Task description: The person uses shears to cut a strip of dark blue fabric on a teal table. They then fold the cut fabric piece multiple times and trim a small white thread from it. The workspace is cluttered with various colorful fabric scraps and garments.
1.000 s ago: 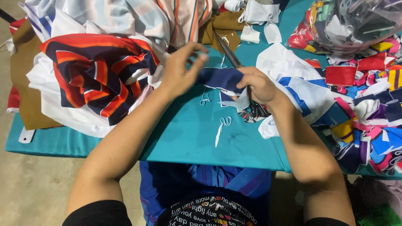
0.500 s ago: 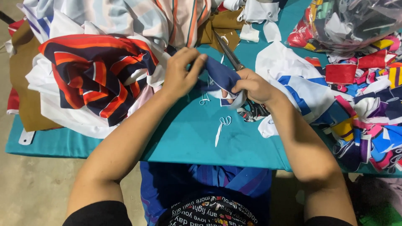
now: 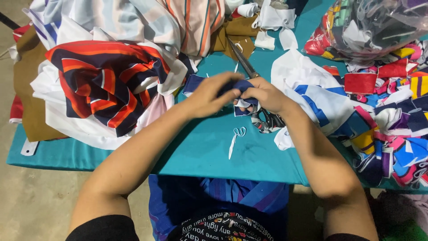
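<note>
My left hand (image 3: 210, 93) and my right hand (image 3: 264, 94) meet over the middle of the teal table (image 3: 200, 156), both pinching a small navy blue fabric piece (image 3: 240, 87) between the fingers. A white edge of that piece hangs below my right thumb. A pair of scissors (image 3: 249, 76) lies on the table just behind and under my right hand, blades pointing away from me, handles hidden beneath the wrist. Another navy scrap (image 3: 191, 82) lies flat left of my left hand.
A heap of navy, red and white striped cloth (image 3: 107, 85) fills the left. Pale striped cloth (image 3: 169, 22) lies behind. White and blue pieces (image 3: 312, 89), many coloured scraps (image 3: 392, 120) and a clear bag of scraps (image 3: 374, 27) crowd the right. Thin white offcuts (image 3: 236, 136) lie near the front.
Both hands have drawn closer together, bunching the navy piece that was spread wider a second ago. The scissors and the cloth piles have stayed put.
</note>
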